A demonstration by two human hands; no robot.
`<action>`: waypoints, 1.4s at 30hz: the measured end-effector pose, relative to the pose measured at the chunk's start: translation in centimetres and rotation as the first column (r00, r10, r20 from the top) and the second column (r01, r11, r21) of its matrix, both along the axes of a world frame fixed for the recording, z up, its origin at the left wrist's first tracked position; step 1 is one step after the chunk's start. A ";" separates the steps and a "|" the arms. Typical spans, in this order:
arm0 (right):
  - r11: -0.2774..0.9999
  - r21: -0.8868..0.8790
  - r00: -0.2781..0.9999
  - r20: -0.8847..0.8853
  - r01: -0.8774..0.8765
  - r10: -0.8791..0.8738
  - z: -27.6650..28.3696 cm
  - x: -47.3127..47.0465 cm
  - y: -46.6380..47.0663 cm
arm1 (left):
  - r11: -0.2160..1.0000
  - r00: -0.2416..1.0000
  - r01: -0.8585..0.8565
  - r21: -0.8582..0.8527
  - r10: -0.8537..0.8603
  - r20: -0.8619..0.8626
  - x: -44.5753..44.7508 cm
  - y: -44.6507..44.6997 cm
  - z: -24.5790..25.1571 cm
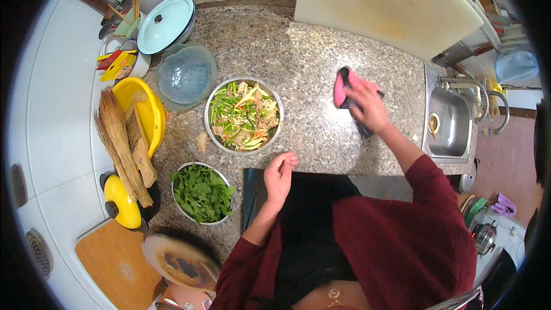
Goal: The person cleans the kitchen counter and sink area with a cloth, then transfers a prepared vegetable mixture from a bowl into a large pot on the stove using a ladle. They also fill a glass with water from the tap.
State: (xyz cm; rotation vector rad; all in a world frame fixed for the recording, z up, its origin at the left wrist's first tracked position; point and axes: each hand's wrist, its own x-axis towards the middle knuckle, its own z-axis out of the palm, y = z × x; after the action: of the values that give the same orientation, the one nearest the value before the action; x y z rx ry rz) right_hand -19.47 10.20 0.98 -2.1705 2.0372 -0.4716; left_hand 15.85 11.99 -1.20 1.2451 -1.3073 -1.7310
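My right hand is pressed down on a pink and black cloth on the speckled stone countertop; its fingers are slightly blurred. Loosely curled, my left hand is at the counter's front edge and has nothing in it. Just beyond it stands a steel bowl of mixed cooked food, with green stalks, pale pieces and orange shreds. Further left, a second bowl is heaped with green leaves. A small pale scrap lies between the two bowls.
At right is a steel sink with a faucet. A large white cutting board leans behind. Along the left stand a glass bowl, a lidded light-blue pot, a yellow basin, a straw brush and a yellow-lidded pot.
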 end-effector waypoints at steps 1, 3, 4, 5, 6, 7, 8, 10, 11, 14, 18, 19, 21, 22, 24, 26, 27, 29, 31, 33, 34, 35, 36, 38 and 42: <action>0.988 0.037 0.988 -0.033 0.153 -0.152 0.1 -0.9 -0.4 | 1.000 1.000 -0.010 -0.017 0.010 0.011 0.1 0.1 0.2; 0.916 0.026 0.915 0.027 0.401 -0.402 -0.2 -0.3 -1.9 | 0.994 0.994 -0.093 -0.056 0.096 0.060 0.0 0.4 0.8; 0.910 -0.015 0.910 -0.011 0.415 -0.415 -0.2 1.0 -2.5 | 0.987 0.990 -0.123 -0.101 0.129 0.059 -0.2 0.7 1.1; 0.916 -0.051 0.917 0.034 0.398 -0.397 -0.3 3.2 -2.7 | 0.979 0.986 -0.156 -0.134 0.163 0.038 -0.5 1.0 1.4; 0.919 -0.181 0.936 0.107 0.349 -0.335 -0.5 6.0 -2.7 | 0.973 0.981 -0.161 -0.163 0.176 0.077 -0.8 1.2 1.6; 0.949 -0.134 0.944 0.209 0.286 -0.255 -0.6 8.7 -2.0 | 0.960 0.978 -0.176 -0.216 0.196 0.076 -1.3 1.7 1.9; 0.949 -0.183 0.966 0.088 0.256 -0.243 -0.7 11.8 -1.0 | 0.952 0.972 -0.167 -0.257 0.203 0.119 -1.9 2.1 2.0; 0.986 -0.123 0.982 0.170 0.108 -0.086 -0.3 15.8 2.5 | 0.931 0.973 -0.152 -0.331 0.199 0.113 -3.2 2.3 1.9; 1.000 -0.016 0.970 0.244 -0.017 0.020 -0.2 16.0 4.3 | 0.930 0.969 -0.131 -0.342 0.193 0.155 -3.9 2.4 1.8; 0.993 -0.110 0.956 0.293 0.050 -0.016 -0.6 11.5 8.2 | 0.926 0.978 -0.051 -0.375 0.122 0.167 -6.3 2.3 0.9; 0.914 -0.157 0.926 0.129 0.373 -0.356 -1.5 -0.7 15.2 | 0.913 0.946 0.025 -0.407 0.110 0.305 -9.4 0.5 -0.2; 0.884 -0.180 0.902 0.064 0.431 -0.426 -1.7 -4.2 17.1 | 0.825 0.887 0.150 -0.545 0.132 0.443 -10.0 -0.1 -0.4; 0.778 -0.250 0.804 0.003 0.576 -0.594 -1.1 -11.0 22.1 | 0.553 0.784 0.391 -0.736 0.220 0.581 -10.2 -1.4 -0.6; 0.762 -0.208 0.763 -0.093 0.613 -0.640 -0.5 -13.9 24.7 | 0.562 0.786 0.394 -0.727 0.205 0.584 -10.6 -1.6 -0.8; 0.476 0.138 0.494 -0.173 0.869 -0.852 0.8 -18.5 28.0 | 0.509 0.696 0.492 -0.706 0.257 0.670 -11.0 -2.0 -1.3; 0.426 -0.255 0.447 0.030 0.868 -0.894 1.6 -19.4 29.1 | 0.485 0.641 0.540 -0.688 0.293 0.709 -11.3 -2.3 -1.9; 0.389 -0.330 0.429 0.053 0.860 -0.902 2.1 -18.2 28.7 | 0.494 0.620 0.555 -0.669 0.290 0.729 -11.2 -2.2 -2.1; 0.610 -0.325 0.684 0.203 0.722 -0.701 2.0 -13.2 25.7 | 0.494 0.591 0.583 -0.645 0.287 0.754 -11.1 -2.0 -2.5; 0.872 -0.094 0.853 0.284 0.480 -0.439 0.9 -5.3 21.0 | 0.468 0.579 0.593 -0.655 0.317 0.751 -11.1 -2.1 -2.8; 0.986 -0.016 0.924 0.352 0.168 -0.151 0.7 3.5 18.0 | 0.462 0.570 0.603 -0.650 0.320 0.757 -11.1 -2.3 -2.9; 0.993 -0.106 0.945 0.326 0.044 -0.007 0.8 5.8 18.0 | 0.455 0.567 0.610 -0.648 0.320 0.759 -11.1 -2.4 -2.8; 0.987 -0.098 0.946 0.287 -0.125 0.148 0.5 6.9 18.3 | 0.466 0.560 0.613 -0.638 0.314 0.767 -11.2 -2.5 -2.8; 0.991 -0.130 0.944 0.320 -0.039 0.079 0.1 6.1 19.0 | 0.484 0.544 0.620 -0.617 0.300 0.783 -11.1 -2.5 -2.7; 0.995 -0.007 0.932 0.351 0.101 -0.092 -0.5 1.9 22.0 | 0.471 0.553 0.623 -0.624 0.299 0.778 -11.2 -2.3 -2.5; 0.777 -0.076 0.776 -0.040 0.625 -0.629 -0.3 -11.2 31.1 | 0.480 0.544 0.627 -0.613 0.293 0.786 -11.3 -1.9 -1.8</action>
State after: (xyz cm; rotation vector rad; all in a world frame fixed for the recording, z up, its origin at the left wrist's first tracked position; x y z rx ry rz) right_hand -30.68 41.35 0.67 -1.4746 2.8012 -0.5310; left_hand 4.51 10.11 -2.95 1.2397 -2.5357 -0.1351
